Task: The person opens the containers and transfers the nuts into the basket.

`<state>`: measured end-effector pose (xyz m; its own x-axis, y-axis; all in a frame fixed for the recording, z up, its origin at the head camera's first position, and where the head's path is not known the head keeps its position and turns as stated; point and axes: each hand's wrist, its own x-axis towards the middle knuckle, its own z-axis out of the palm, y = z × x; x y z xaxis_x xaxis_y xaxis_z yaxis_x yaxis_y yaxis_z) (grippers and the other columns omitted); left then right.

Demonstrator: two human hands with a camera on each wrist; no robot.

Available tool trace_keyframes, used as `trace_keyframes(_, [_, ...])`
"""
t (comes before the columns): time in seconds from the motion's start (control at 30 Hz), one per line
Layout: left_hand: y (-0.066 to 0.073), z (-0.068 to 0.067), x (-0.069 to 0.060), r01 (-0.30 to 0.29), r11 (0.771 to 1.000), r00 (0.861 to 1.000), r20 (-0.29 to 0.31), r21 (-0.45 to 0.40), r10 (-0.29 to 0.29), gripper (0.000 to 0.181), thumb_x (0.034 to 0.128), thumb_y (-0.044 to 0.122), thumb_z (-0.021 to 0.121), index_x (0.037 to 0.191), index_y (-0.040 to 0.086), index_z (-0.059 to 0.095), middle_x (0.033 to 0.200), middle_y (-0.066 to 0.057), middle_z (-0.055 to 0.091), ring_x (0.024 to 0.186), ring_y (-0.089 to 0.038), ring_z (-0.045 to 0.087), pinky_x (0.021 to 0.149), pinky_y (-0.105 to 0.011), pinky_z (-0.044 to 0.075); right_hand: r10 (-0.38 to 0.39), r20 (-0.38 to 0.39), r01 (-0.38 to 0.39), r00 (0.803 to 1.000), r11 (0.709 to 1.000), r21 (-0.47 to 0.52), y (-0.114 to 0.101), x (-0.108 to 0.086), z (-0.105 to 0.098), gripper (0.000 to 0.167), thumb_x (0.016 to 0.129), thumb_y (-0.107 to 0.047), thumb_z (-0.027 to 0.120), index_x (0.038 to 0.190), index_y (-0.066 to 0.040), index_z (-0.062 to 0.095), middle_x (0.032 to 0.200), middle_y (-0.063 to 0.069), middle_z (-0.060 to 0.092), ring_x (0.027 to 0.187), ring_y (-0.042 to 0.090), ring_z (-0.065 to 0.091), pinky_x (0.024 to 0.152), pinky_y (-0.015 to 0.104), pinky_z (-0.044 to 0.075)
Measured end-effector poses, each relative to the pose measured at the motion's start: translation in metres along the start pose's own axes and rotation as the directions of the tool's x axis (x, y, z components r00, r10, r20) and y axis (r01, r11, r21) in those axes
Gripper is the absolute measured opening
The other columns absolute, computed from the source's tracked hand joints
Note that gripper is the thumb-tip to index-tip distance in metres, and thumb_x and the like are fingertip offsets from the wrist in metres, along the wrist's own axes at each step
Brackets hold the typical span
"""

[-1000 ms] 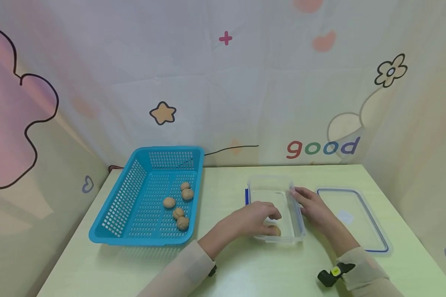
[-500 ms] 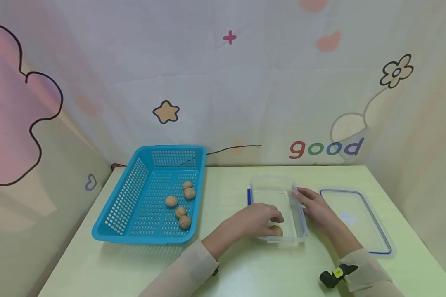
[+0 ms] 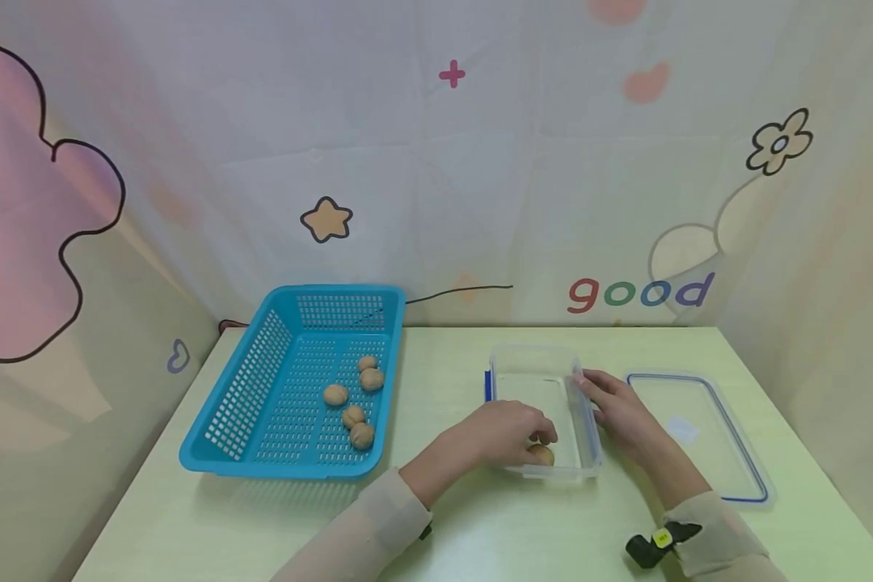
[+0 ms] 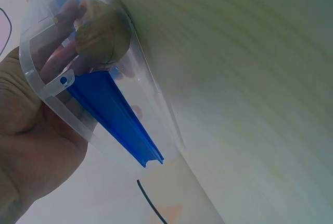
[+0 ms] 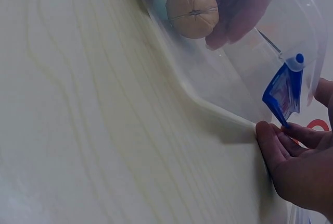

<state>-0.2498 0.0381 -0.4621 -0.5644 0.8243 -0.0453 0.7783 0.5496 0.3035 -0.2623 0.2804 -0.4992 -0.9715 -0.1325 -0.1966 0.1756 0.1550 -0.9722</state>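
A clear plastic food container with blue side clips stands lidless on the table. My left hand reaches inside near its front wall, with thumb and curled fingers at a walnut. Through the wall, the left wrist view shows this walnut against the fingers. In the right wrist view a walnut sits low in the container, beside part of another brown round shape. My right hand holds the container's right side, thumb at the rim and fingers outside, close to a blue clip.
A blue plastic basket stands at the left with several walnuts inside. The container's clear lid with a blue seal lies at the right, partly behind the right forearm. A printed curtain hangs behind the table.
The left fingertips have come down closer to the walnut inside the container. The right hand keeps its hold on the container's side. The head view has shifted slightly.
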Motion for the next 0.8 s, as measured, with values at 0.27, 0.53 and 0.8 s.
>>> trace_keyframes(0.27, [0.0007, 0.0009, -0.0001, 0.007, 1.000, 1.000, 0.011, 0.021, -0.007, 0.027, 0.0978, 0.028, 0.079, 0.124, 0.024, 0.080, 0.108, 0.016, 0.076, 0.095, 0.004, 0.066, 0.083, -0.015, 0.052, 0.008, -0.003, -0.008, 1.000, 1.000, -0.022, -0.0007, -0.0011, 0.0005, 0.078, 0.110, -0.048, 0.055, 0.163, 0.004, 0.030, 0.168, 0.025, 0.030, 0.153, 0.041, 0.032, 0.126, 0.060, 0.023])
trace_keyframes(0.53, [-0.0014, 0.0025, 0.0011, 0.004, 1.000, 1.000, 0.002, 0.012, -0.004, 0.023, 0.0973, 0.025, 0.080, 0.120, 0.024, 0.080, 0.103, 0.017, 0.076, 0.092, 0.005, 0.066, 0.081, -0.015, 0.051, 0.022, 0.001, -0.022, 1.000, 1.000, -0.014, -0.0008, 0.0005, 0.0001, 0.079, 0.110, -0.048, 0.055, 0.164, 0.003, 0.028, 0.169, 0.025, 0.027, 0.155, 0.041, 0.030, 0.126, 0.059, 0.024])
trace_keyframes(0.8, [-0.0022, 0.0045, 0.0011, 0.002, 1.000, 1.000, -0.029, 0.012, -0.002, 0.016, 0.0978, 0.028, 0.079, 0.113, 0.024, 0.080, 0.099, 0.018, 0.072, 0.086, 0.006, 0.061, 0.076, -0.013, 0.049, 0.028, -0.001, -0.028, 1.000, 0.999, -0.025, 0.0013, 0.0015, 0.0003, 0.079, 0.110, -0.049, 0.055, 0.164, 0.002, 0.028, 0.170, 0.024, 0.026, 0.155, 0.041, 0.028, 0.126, 0.060, 0.023])
